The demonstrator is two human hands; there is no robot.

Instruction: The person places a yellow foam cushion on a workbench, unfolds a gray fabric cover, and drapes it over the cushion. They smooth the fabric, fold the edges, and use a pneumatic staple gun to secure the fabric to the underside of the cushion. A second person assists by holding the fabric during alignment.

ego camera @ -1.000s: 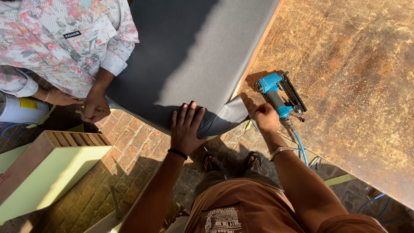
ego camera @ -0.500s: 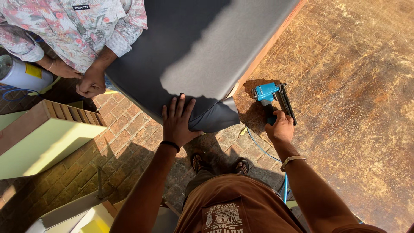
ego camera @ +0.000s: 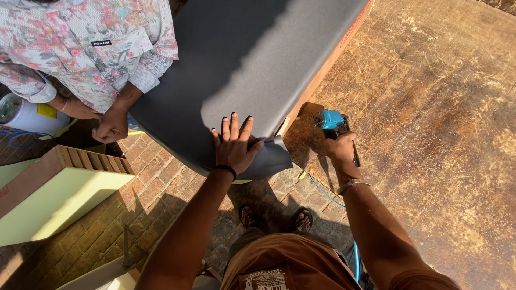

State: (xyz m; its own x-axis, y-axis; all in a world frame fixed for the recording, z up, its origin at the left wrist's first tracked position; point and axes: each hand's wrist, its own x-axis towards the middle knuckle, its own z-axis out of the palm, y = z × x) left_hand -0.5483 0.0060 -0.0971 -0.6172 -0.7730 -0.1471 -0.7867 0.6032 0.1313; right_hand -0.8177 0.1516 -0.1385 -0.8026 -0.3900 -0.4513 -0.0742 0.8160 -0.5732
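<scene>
My left hand (ego camera: 234,146) lies flat with fingers spread on the near corner of a grey upholstered panel (ego camera: 252,64), pressing the grey covering where it folds over the edge. My right hand (ego camera: 339,149) grips a blue pneumatic stapler (ego camera: 334,122) that rests on the brown wooden board (ego camera: 430,134) right beside the panel's wooden side edge. A thin blue air hose (ego camera: 322,189) trails from the stapler back past my right wrist. A bracelet sits on my right wrist, a dark band on my left.
A person in a floral shirt (ego camera: 80,48) stands at the panel's left, one hand (ego camera: 111,127) at its edge. A pale green wooden box (ego camera: 54,193) lies on the brick floor (ego camera: 156,182) at left. A white can (ego camera: 24,114) stands at far left.
My right hand has closed on the stapler and drawn it nearer the panel's edge. My left hand stays pressed on the grey corner. The view has shifted toward the panel.
</scene>
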